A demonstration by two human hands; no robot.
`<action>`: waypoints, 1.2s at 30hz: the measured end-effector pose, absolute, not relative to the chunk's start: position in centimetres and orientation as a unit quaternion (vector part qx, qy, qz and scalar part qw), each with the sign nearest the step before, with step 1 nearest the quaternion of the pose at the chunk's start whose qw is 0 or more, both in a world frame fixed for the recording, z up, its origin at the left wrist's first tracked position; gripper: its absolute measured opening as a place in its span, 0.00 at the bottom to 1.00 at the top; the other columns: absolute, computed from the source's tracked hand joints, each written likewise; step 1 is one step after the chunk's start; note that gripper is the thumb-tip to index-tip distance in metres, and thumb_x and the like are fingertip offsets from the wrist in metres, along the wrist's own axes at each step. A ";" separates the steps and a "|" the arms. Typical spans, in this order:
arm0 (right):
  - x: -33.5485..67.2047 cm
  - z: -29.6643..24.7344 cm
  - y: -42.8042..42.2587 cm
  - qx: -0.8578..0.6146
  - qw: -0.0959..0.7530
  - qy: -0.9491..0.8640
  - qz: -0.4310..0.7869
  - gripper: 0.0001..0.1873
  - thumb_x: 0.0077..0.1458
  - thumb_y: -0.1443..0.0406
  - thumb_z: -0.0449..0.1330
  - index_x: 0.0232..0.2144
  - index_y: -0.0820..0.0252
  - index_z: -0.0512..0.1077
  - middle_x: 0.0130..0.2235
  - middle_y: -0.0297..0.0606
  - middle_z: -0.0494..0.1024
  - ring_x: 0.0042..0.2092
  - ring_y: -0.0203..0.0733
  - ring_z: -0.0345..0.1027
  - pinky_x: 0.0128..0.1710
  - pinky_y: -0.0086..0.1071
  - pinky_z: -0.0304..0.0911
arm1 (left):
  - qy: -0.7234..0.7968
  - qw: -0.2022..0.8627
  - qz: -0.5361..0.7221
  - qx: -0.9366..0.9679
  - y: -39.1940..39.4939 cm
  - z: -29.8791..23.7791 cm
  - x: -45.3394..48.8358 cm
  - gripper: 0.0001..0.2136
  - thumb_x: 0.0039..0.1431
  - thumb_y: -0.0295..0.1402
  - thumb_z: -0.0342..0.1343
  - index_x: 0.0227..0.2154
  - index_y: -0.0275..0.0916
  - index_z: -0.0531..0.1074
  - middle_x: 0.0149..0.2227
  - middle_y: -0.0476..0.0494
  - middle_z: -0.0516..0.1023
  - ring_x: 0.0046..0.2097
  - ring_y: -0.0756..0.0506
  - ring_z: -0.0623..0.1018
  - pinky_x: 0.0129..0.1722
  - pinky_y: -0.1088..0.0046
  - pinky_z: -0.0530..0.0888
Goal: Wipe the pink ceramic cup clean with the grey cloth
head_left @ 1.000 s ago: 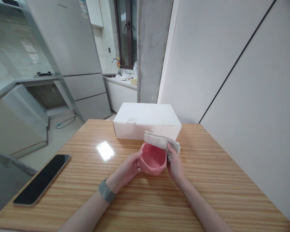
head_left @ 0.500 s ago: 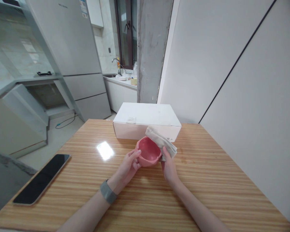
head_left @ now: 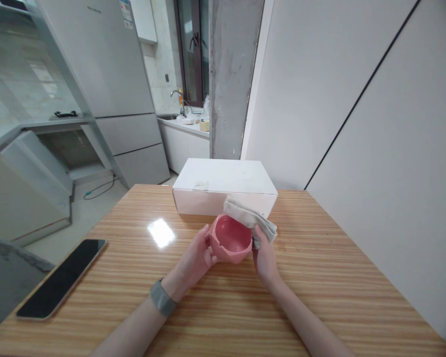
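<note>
I'm cupping the pink bowl [head_left: 230, 239], stiff and light-looking, in my left hand [head_left: 195, 258], fingers spread on its 9 o'clock wall, while my right hand [head_left: 265, 259] is pinching a cloth [head_left: 250, 218] at 3 o'clock.

The white box [head_left: 225, 188] stands just behind the bowl [head_left: 230, 239] and cloth [head_left: 250, 218], blocking any forward pass. Beyond the right hand [head_left: 264, 258], the table [head_left: 327, 277] runs unobstructed to the wall [head_left: 357, 124]. Left of the left hand [head_left: 195, 255], a wide path of wood leads to the phone [head_left: 61, 278], well apart near the table's edge.
</note>
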State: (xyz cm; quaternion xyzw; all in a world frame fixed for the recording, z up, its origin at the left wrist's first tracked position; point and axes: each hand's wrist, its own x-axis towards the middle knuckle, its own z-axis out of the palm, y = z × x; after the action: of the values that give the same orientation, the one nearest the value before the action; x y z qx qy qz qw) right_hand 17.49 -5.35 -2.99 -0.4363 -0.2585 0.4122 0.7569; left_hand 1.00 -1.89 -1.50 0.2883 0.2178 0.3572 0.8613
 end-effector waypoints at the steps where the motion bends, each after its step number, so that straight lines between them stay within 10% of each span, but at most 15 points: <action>1: 17.8 -2.8 -5.3 -0.436 0.756 -0.254 0.417 0.19 0.52 0.52 0.64 0.44 0.52 0.78 0.47 0.32 0.82 0.58 0.47 0.68 0.64 0.43 0.55 | 0.230 0.860 0.350 0.291 -1.8 -1.7 0.9 0.19 0.63 0.44 0.53 0.49 0.37 0.74 0.48 0.37 0.79 0.47 0.42 0.78 0.44 0.68 0.76; 10: 18.1 -1.9 -5.4 -0.418 0.738 -0.244 0.469 0.20 0.48 0.51 0.66 0.41 0.53 0.79 0.44 0.33 0.83 0.52 0.51 0.73 0.59 0.45 0.62 | 0.249 0.844 0.315 0.355 -1.8 -2.5 0.3 0.11 0.51 0.39 0.66 0.30 0.34 0.76 0.26 0.47 0.78 0.29 0.49 0.77 0.34 0.71 0.75; 29: 15.9 -2.9 -6.3 -0.496 0.737 -0.250 0.386 0.23 0.50 0.51 0.65 0.46 0.53 0.77 0.51 0.34 0.80 0.60 0.49 0.65 0.66 0.46 0.49 | 0.206 0.822 0.384 0.366 -2.7 -1.0 1.0 0.25 0.50 0.29 0.67 0.52 0.40 0.70 0.55 0.36 0.74 0.51 0.39 0.76 0.46 0.63 0.75; 36: 18.0 -2.8 -5.4 -0.484 0.750 -0.253 0.373 0.19 0.51 0.53 0.64 0.42 0.54 0.78 0.45 0.34 0.83 0.57 0.49 0.68 0.65 0.46 0.51 | 0.279 0.836 0.343 0.324 -1.6 -2.6 1.0 0.17 0.58 0.46 0.58 0.40 0.37 0.77 0.41 0.40 0.80 0.38 0.47 0.78 0.38 0.74 0.72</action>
State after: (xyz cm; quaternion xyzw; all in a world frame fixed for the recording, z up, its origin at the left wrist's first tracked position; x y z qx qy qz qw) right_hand 17.97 -5.37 -2.82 -0.4837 -0.2525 0.3732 0.7504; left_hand 1.00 -1.63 -2.55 0.3237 0.2787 0.3432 0.8365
